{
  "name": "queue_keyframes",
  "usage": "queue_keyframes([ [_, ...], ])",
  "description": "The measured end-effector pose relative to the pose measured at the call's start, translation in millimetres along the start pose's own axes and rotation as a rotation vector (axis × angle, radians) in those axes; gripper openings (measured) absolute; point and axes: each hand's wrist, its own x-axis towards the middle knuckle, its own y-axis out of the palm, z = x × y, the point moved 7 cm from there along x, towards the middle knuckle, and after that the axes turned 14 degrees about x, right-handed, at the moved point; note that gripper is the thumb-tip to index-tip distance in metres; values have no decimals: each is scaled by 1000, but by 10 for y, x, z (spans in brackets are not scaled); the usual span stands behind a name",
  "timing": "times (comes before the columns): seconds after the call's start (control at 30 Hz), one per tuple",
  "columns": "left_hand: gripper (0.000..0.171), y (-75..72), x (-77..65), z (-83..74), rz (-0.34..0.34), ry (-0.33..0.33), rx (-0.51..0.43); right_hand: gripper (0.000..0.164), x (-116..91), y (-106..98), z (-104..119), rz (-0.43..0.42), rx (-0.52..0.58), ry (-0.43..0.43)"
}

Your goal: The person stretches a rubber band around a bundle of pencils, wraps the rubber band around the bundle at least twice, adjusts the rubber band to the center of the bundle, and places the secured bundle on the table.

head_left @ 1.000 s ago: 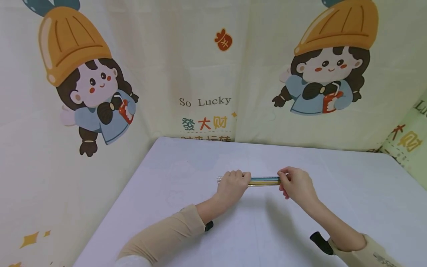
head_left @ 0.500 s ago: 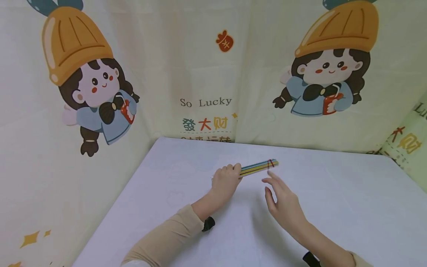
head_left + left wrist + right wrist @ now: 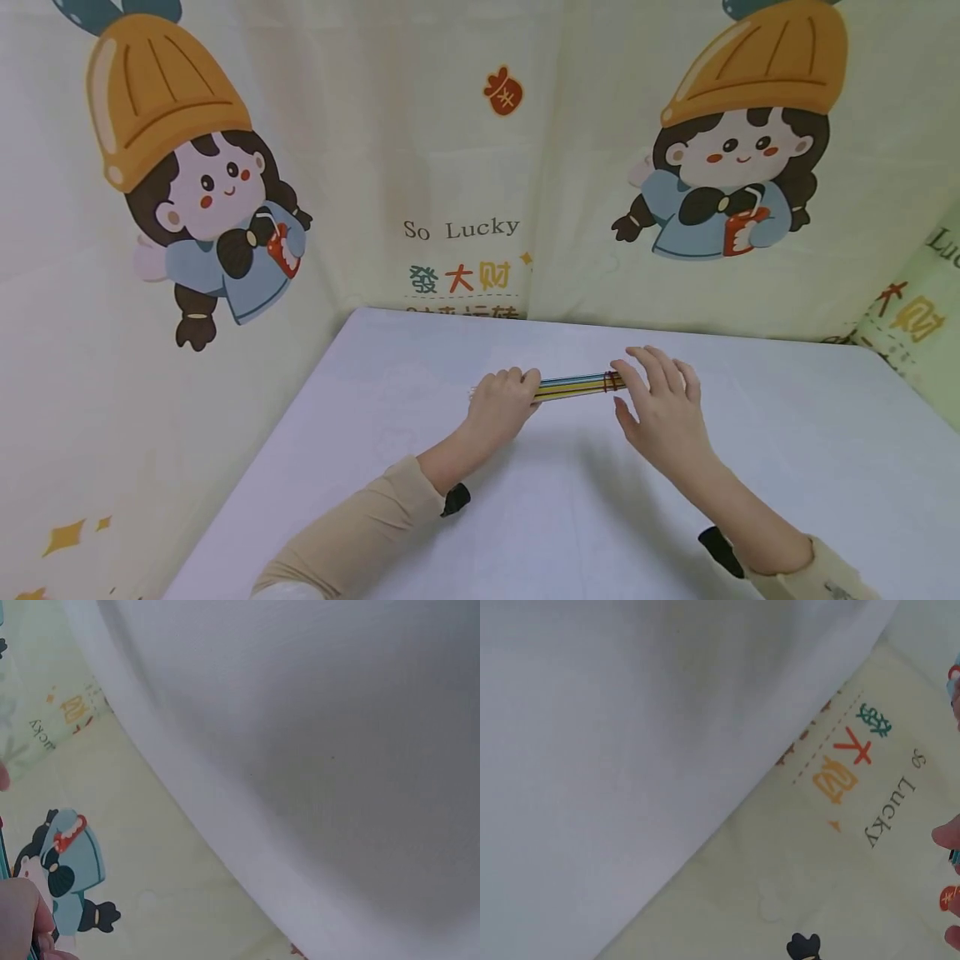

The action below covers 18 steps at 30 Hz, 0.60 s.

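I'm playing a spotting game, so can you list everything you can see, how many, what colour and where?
Sticks: several, too bunched to count, blue, yellow and dark, above the table
Band: one or more, red, around one end of the sticks
Table: 1, white, below the sticks
Curtain: 1, cream, behind the table
Cartoon figures: 2 in the head view, orange hats, blue clothes, on the curtain
Lettering: several lines, mixed colours, on the curtain
Pouch print: 1, red, above the lettering
Stars: a few, gold, mostly lower left
Sleeves: 2, beige, on the arms
Left hand: 1, bare, gripping the sticks
Right hand: 1, bare, by the band
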Motion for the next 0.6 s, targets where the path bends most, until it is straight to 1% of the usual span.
queue_keyframes([
  [0.1, 29, -8, -5, -30, 8, 30, 11, 41, 36, 20, -71, 66, -46, -47],
  [0.2, 30, -42, -5, -48, -6, 49, 12, 37, 55, 45, -91, 123, -79, -103],
  [0.4, 29, -93, -21, -91, -35, 54, 20, 36, 56, 131, -63, 260, -119, -226],
  [0.47, 30, -97, -31, -105, -31, 54, 29, 37, 50, 154, -51, 282, -127, -264],
  [0.6, 32, -107, -48, -123, -16, 57, 49, 40, 27, 183, -10, 291, -168, -336],
])
